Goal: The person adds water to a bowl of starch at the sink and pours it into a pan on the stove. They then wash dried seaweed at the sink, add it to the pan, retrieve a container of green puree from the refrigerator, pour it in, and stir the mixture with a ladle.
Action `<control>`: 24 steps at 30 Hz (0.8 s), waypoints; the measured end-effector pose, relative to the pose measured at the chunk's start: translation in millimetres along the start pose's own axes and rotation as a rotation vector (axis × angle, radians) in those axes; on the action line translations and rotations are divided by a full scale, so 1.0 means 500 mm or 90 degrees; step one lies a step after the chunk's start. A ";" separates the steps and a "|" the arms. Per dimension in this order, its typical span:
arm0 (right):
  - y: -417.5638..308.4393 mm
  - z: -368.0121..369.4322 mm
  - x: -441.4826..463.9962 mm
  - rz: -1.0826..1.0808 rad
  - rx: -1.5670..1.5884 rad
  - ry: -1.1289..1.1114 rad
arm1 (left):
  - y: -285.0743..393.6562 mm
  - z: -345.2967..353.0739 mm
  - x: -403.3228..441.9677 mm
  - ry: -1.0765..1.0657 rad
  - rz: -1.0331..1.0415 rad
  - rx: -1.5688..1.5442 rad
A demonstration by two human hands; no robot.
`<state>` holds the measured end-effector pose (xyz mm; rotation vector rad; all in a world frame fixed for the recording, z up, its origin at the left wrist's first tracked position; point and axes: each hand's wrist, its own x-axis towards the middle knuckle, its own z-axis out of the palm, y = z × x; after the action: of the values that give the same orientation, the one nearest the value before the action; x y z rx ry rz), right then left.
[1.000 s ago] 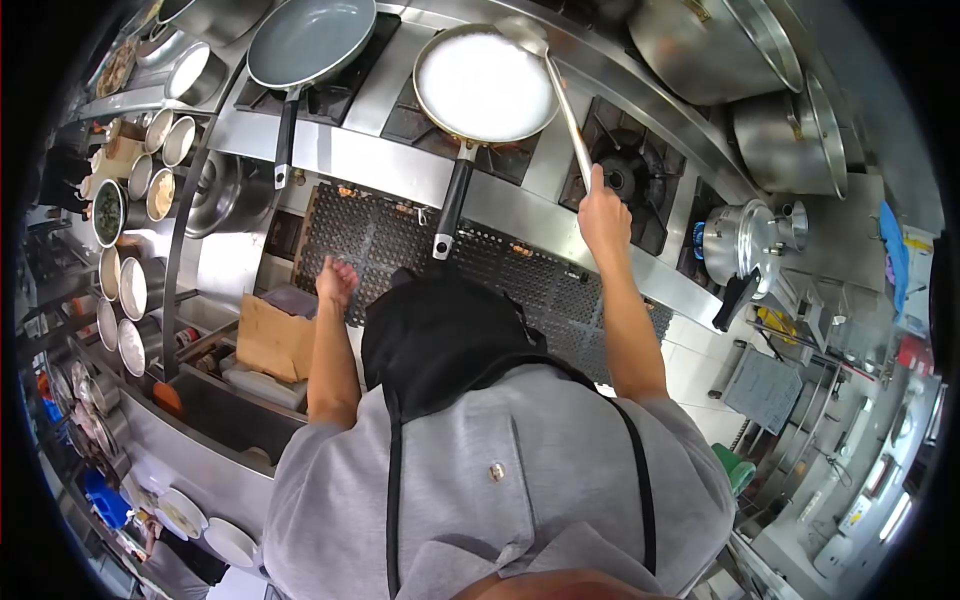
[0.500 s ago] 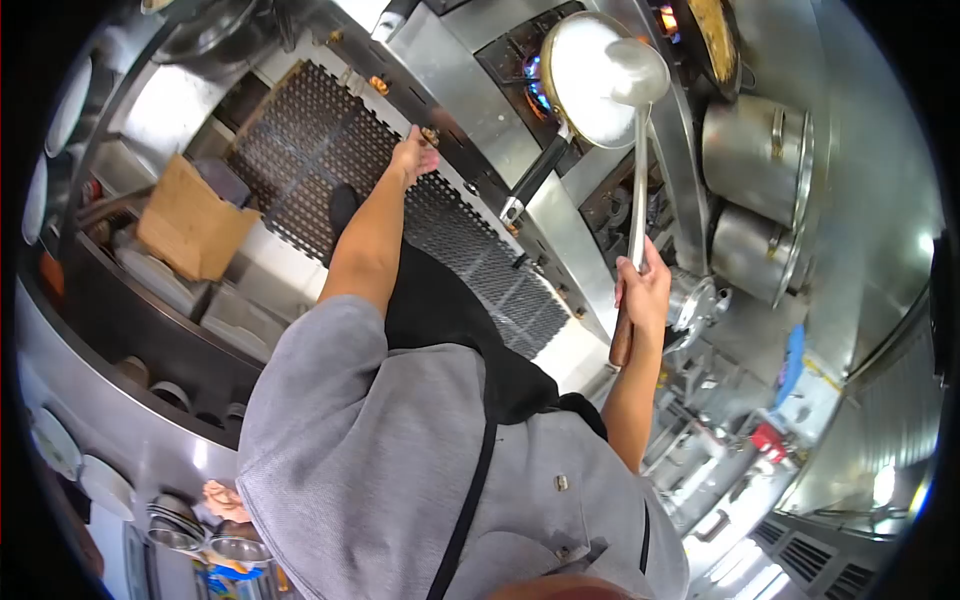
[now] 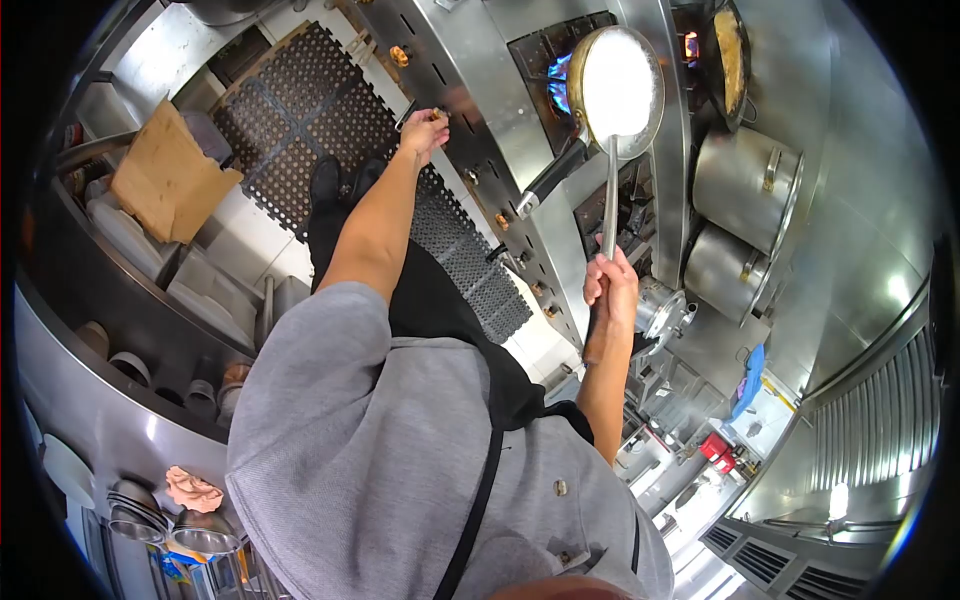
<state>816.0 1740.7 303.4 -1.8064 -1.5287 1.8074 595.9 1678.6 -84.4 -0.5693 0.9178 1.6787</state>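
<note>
My right hand (image 3: 612, 285) is closed around the handle of a long metal ladle (image 3: 612, 200). The ladle's head is lost in the bright white contents of a frying pan (image 3: 655, 95). That pan sits over a burner with blue flames (image 3: 559, 85), its black handle (image 3: 555, 178) pointing toward the stove's front edge. My left hand (image 3: 426, 136) has its fingers bent around a small brass-coloured knob (image 3: 438, 115) on the stove's front panel (image 3: 470, 118).
A dark pan (image 3: 741, 70) with browned food stands behind the white-filled one. Two steel pots (image 3: 745, 185) are at the right. A cardboard box (image 3: 172, 175) lies left of the perforated floor mat (image 3: 310, 100). Metal bowls (image 3: 205, 532) are at lower left.
My view has turned toward the right side of the stove. My left hand has reached to the front knob and closed on it. The ladle's head has gone into the white contents.
</note>
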 end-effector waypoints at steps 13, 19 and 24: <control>-0.106 -0.019 -0.067 -0.008 0.169 -0.060 | 0.006 0.028 -0.023 0.079 0.031 -0.078; -0.088 -0.019 -0.026 -0.086 -0.176 0.132 | -0.007 0.016 -0.008 0.091 0.128 0.012; -0.033 -0.035 0.036 -0.143 -0.329 0.154 | -0.001 0.015 0.004 0.149 0.152 -0.067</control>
<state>817.2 1770.4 308.3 -1.8630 -2.1263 1.1114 596.4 1685.9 -81.3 -0.7641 1.1043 1.9110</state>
